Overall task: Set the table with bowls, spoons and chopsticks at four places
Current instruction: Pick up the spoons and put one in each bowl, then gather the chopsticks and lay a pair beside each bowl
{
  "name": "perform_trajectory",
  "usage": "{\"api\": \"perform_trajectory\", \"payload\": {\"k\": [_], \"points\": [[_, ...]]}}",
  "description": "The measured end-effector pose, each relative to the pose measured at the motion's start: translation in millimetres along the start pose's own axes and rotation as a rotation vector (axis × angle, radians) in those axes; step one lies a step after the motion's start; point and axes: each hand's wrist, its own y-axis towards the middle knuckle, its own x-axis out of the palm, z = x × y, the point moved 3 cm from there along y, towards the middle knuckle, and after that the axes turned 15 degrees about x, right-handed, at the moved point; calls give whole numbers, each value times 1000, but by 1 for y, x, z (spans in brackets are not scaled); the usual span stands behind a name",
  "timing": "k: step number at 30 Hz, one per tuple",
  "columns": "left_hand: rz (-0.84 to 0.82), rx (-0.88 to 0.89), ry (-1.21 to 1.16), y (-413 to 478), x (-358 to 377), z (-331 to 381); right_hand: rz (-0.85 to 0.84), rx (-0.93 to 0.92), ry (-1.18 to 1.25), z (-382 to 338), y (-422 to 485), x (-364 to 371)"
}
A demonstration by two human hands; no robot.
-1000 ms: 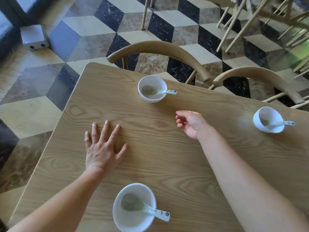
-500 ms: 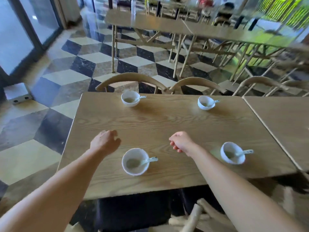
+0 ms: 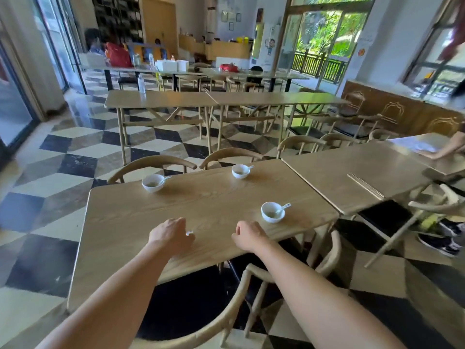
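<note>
Three white bowls, each with a white spoon in it, show on the wooden table (image 3: 208, 212): far left bowl (image 3: 152, 183), far right bowl (image 3: 240, 171), near right bowl (image 3: 272, 212). My left hand (image 3: 169, 235) hangs curled over the near left place, where only a small white bit (image 3: 189, 233) peeks out at its fingertips; any bowl there is hidden. My right hand (image 3: 247, 238) is loosely closed near the front edge, holding nothing. A bundle of chopsticks (image 3: 365, 186) lies on the adjoining table (image 3: 352, 170) to the right.
Curved wooden chairs stand behind the table (image 3: 151, 163) and in front of me (image 3: 226, 316). At the far right, another person's hand (image 3: 442, 152) rests on a third table, with their shoes (image 3: 440, 244) on the checkered floor. More tables and chairs fill the room beyond.
The view has lifted and pulled back, showing the whole room. Both hands have drawn back toward the near edge. My left hand now covers the near left bowl.
</note>
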Motion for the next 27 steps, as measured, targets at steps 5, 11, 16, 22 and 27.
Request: {"api": "perform_trajectory", "payload": {"k": [5, 11, 16, 22, 27], "points": [[-15, 69, -4, -8, 20, 58, 8, 65, -31, 70, -8, -20], [-27, 152, 36, 5, 42, 153, 32, 96, -13, 171, 1, -50], [-72, 249, 68, 39, 60, 256, 25, 144, -10, 265, 18, -84], [-72, 380, -5, 75, 85, 395, 91, 215, -9, 382, 29, -123], [-117, 460, -22, 102, 112, 482, 108, 273, -17, 455, 43, -138]]}}
